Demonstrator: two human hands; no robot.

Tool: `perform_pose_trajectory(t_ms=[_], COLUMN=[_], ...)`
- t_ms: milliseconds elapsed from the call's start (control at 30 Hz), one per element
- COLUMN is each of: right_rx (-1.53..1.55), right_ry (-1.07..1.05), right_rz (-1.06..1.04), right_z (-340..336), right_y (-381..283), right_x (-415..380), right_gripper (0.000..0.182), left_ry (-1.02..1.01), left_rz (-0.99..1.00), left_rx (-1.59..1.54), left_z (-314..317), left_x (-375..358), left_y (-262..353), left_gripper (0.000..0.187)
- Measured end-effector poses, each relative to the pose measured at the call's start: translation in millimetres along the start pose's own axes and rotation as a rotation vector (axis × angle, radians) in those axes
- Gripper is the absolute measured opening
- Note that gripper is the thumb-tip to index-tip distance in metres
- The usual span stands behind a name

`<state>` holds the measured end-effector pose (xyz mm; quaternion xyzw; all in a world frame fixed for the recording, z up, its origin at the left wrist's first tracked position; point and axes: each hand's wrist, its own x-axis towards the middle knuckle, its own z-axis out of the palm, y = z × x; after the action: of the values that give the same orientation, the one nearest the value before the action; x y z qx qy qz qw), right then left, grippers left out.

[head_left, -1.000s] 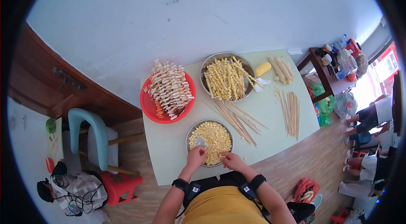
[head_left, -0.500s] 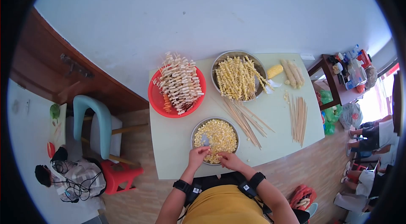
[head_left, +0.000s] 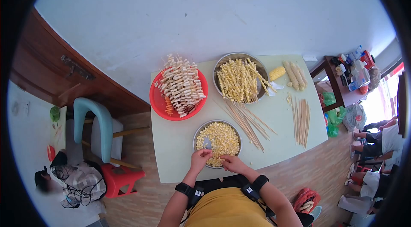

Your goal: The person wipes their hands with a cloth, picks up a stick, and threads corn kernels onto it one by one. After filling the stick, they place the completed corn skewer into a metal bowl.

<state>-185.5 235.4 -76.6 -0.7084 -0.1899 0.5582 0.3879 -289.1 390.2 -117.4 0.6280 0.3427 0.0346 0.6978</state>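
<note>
A metal bowl [head_left: 194,138] of loose corn kernels [head_left: 223,138] stands at the near edge of the table. Over its near side, my left hand [head_left: 200,159] has its thumb and fingertips pinched together. My right hand [head_left: 233,163] is also closed in a pinch, a short gap to the right. What the fingertips hold is too small to make out. Just beyond the bowl, to the right, lie loose bamboo skewers [head_left: 247,125]. Behind them, corn kernel skewers [head_left: 237,79] fill a larger metal bowl [head_left: 217,65].
On the left, a red basin [head_left: 156,106] holds skewers of white slices [head_left: 182,85]. A corn cob [head_left: 277,73], stripped cobs [head_left: 295,75] and more bamboo skewers [head_left: 301,123] lie right. A blue chair [head_left: 87,107] and red stool [head_left: 122,180] stand left; seated people [head_left: 376,145] are right.
Both hands stay almost where they were over the kernels, with their pinches unchanged. The view has shifted very slightly. At the left edge, a person's head has moved a little.
</note>
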Motion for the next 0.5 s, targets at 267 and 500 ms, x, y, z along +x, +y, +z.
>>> perform_pose_trajectory(t_ms=[267, 500], right_rx=[0.015, 0.073], right_ry=[0.005, 0.134], right_rz=[0.003, 0.040], right_z=[1, -2], right_y=[2, 11], right_x=[0, -3], right_gripper=[0.032, 0.036], left_ry=[0.047, 0.121], left_rz=[-0.018, 0.310], left_rx=[-0.066, 0.409], left_z=[1, 7], left_x=[0, 0], left_y=[0, 1], left_gripper=[0.014, 0.019])
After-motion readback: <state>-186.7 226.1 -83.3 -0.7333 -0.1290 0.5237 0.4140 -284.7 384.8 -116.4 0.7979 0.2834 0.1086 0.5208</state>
